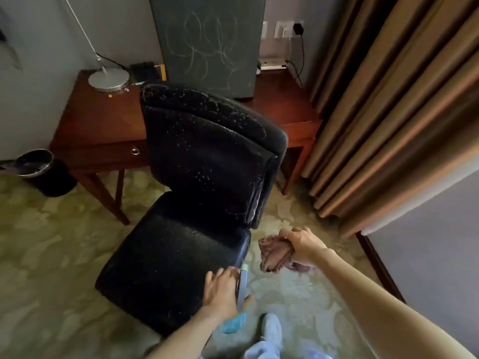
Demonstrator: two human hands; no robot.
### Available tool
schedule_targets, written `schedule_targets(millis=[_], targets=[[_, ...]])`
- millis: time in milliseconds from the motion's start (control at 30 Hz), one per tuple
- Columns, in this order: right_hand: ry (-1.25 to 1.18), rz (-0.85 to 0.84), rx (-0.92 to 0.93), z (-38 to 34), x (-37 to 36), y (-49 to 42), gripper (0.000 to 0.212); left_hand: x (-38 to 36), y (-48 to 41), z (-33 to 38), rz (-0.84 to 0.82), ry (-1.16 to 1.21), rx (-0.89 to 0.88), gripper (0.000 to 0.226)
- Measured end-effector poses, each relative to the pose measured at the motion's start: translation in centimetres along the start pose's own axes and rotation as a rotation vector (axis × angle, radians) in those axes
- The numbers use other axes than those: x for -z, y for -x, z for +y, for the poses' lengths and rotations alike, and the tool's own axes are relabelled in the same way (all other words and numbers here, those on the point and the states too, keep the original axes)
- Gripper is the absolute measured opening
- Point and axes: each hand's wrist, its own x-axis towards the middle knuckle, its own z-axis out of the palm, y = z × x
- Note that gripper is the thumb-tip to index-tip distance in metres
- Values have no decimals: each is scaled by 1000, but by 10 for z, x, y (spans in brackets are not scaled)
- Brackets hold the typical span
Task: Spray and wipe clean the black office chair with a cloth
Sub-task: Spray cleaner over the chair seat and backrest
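Chair [207, 164] at table [103, 120] front edge, backrest beaded with spray. Left hand [223, 291] curled round bottle [243, 281] by seat's right edge; right hand [303, 247] fingers clamped on bunched cloth [274, 255]. Risk: droplets run onto carpet [51, 242] before wipe; wadded cloth likely smears.

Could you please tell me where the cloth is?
In the head view, the pinkish cloth is bunched in the right hand, over the carpet just right of the black office chair, beyond the spray bottle in the left hand.

Dim, warm light is recorded. Edges are bowed (wide-angle lens). Slight softness is noted throughout; speckled glints are seen on the chair [207, 156].
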Motion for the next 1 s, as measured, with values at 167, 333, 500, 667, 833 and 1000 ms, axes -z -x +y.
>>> schedule_targets(millis=[167,333,500,667,833,1000], targets=[[22,-12,89,55,16,-17,55,-11,-19,48,44,54,142,63],[82,-58,119,103,29,-28,62,-19,-32,91,98,101,311,61],[76,-96,149,128,35,-36,63,-26,-31,120,114,197,405,56],[67,-106,181,135,32,-44,65,-45,-28,133,11,132,376,61],[74,-122,195,132,25,-49,64,-52,-23,139,-99,73,355,58],[51,-135,174,129,17,-42,54,-59,-16,133,-155,79,302,60]])
